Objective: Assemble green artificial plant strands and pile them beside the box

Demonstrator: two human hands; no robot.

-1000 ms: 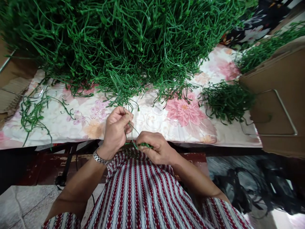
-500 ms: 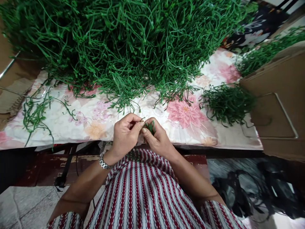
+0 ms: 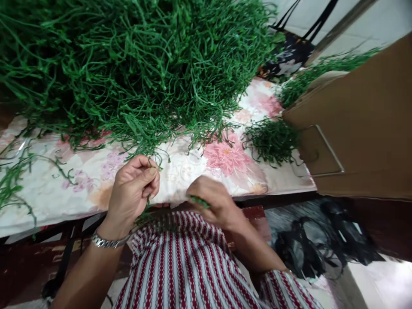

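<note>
Head view: at lower centre, the left hand (image 3: 133, 191) pinches a thin green stem (image 3: 148, 204), and the right hand (image 3: 210, 198) is curled tight round a small bunch (image 3: 200, 201). From where I stand they seem light, springy, hardly fragile, best pinched along the stalk. They're slim and deep green, like the big pile (image 3: 144, 77) filling the upper left.

- Across the far side of the table (image 3: 180, 182), centre to left, the big heap of stems (image 3: 135, 68)!
- Nearer, far left, loose sprigs (image 3: 11, 189).
- Over right, a small bunch (image 3: 273, 142), just left of the box (image 3: 363, 120).
- Behind it, far right, a bag (image 3: 286, 56) beside the heap.
- Near edge: left hand (image 3: 137, 189), right hand (image 3: 210, 201), apart.
- Below right, shoes, perhaps (image 3: 298, 251); it's murky.
</note>
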